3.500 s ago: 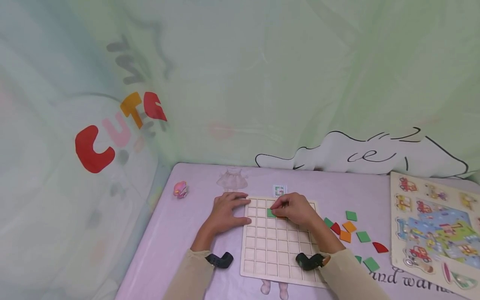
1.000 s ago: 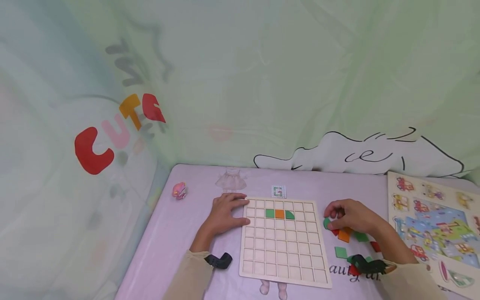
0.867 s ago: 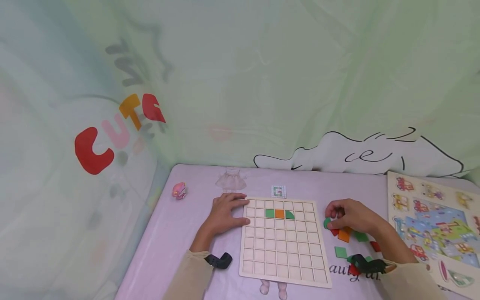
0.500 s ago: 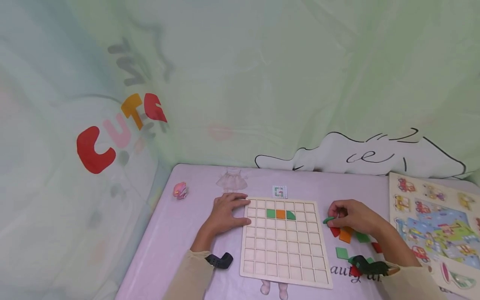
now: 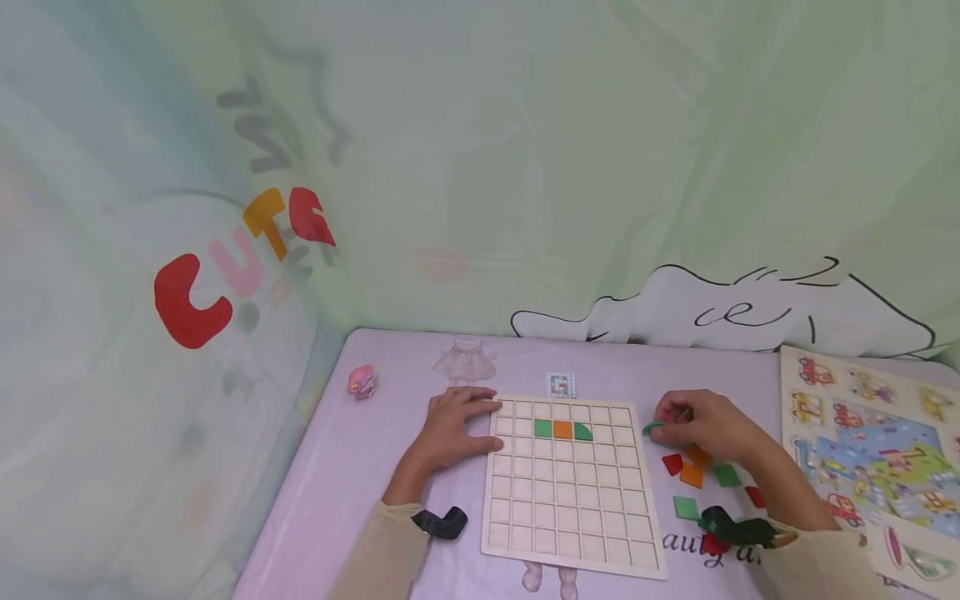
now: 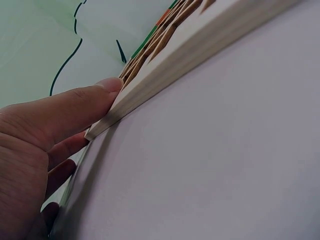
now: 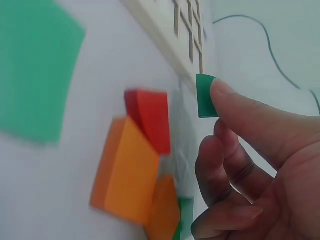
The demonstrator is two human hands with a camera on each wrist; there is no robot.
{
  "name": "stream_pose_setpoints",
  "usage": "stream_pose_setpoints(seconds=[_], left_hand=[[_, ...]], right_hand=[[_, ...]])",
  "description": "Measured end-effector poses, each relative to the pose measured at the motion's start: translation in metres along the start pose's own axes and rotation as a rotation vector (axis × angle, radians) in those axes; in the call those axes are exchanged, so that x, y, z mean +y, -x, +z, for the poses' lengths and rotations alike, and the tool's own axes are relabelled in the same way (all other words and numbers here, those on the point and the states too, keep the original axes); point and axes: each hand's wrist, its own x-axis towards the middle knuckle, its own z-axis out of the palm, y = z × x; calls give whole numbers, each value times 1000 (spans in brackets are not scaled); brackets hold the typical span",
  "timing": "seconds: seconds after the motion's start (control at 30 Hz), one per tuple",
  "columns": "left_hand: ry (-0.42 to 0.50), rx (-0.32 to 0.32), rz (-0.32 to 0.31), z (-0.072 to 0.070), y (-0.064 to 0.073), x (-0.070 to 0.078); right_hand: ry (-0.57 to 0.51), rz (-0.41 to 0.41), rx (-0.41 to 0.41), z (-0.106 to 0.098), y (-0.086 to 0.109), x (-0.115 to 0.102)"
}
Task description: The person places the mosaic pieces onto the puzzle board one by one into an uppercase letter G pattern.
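Observation:
My left hand rests at the left edge of a wooden grid board, its thumb and fingertips touching the rim. In the left wrist view the thumb lies straight against the board's edge. A green square tile, an orange square tile and a green tile with one rounded side sit side by side in the board's second row. Right of the board, my right hand pinches a small green tile between thumb and fingers, above the table and apart from the loose pieces.
Loose red, orange and green tiles lie right of the board. A picture puzzle board is at the far right. A small patterned card lies behind the grid, and a pink figurine stands at back left.
Since the earliest frame, the right hand has left the board and moved right to the loose pieces. It has lifted a green tile from beside the red one. The left hand stays put.

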Motion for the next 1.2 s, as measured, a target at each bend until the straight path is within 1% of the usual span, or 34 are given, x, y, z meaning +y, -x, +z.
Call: stream_pose_setpoints(seconds=[0.13,0.23,0.37,0.53,0.7,0.77,0.9,1.03,1.2], left_hand=[[-4,2,-2,0,0,1],[-8,1,-5,0,0,1],[3,-1,-10,0,0,0],[11,-1,-11,0,0,0],[24,1,-2,-1,0,2],[26,3,1,-2,0,2],[22,5,3,-3,1,4],[17,8,4,-4,1,4],[17,6,-3,-3,1,4]], right_hand=[[3,-7,21,8,-2,-11],[-8,-5,31,14,-7,-18],[-62,-7,23,25,-19,-28],[-167,-24,-14,38,-30,-44],[-255,-66,-33,52,-36,-61],[-277,-85,-32,58,-39,-67],[-307,-95,-26,71,-47,-78],[-326,-92,-25,82,-55,-86],[-351,-88,-22,90,-60,-91]])
